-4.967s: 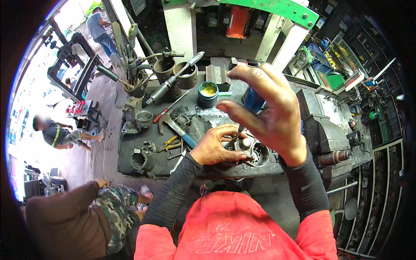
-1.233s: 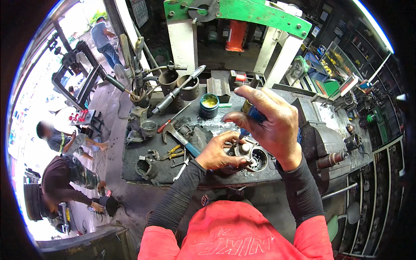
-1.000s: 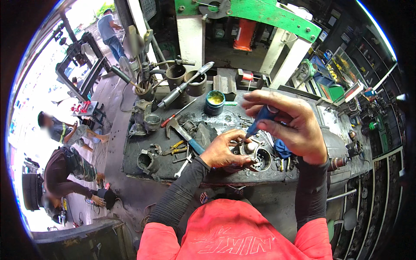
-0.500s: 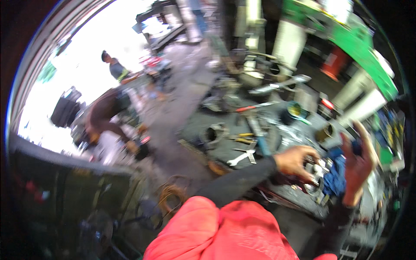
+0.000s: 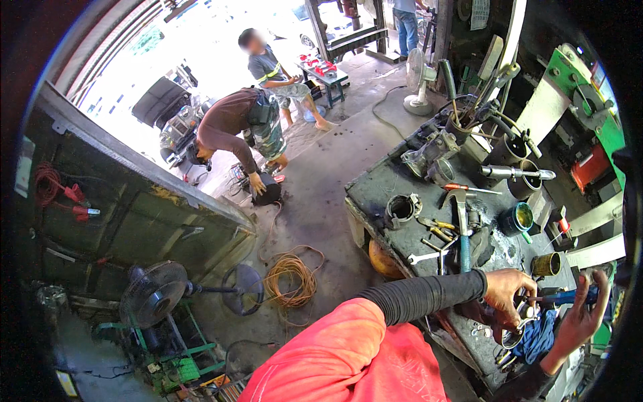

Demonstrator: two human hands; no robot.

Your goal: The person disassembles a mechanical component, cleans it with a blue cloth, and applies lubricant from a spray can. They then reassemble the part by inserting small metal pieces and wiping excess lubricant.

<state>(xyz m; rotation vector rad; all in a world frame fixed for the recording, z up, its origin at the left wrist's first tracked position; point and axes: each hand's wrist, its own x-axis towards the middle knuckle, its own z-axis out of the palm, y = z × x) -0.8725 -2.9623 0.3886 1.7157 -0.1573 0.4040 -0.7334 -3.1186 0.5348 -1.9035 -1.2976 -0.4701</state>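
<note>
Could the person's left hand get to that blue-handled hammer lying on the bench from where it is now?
Probably yes. The left hand rests on a round metal part, and the hammer lies on the workbench just beyond the forearm, nothing lying over it.

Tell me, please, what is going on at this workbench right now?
A person at a cluttered workbench rests the left hand on a round metal part above a blue rag. The right hand holds a blue-handled tool beside it. A hammer, pliers and tins lie behind.
</note>
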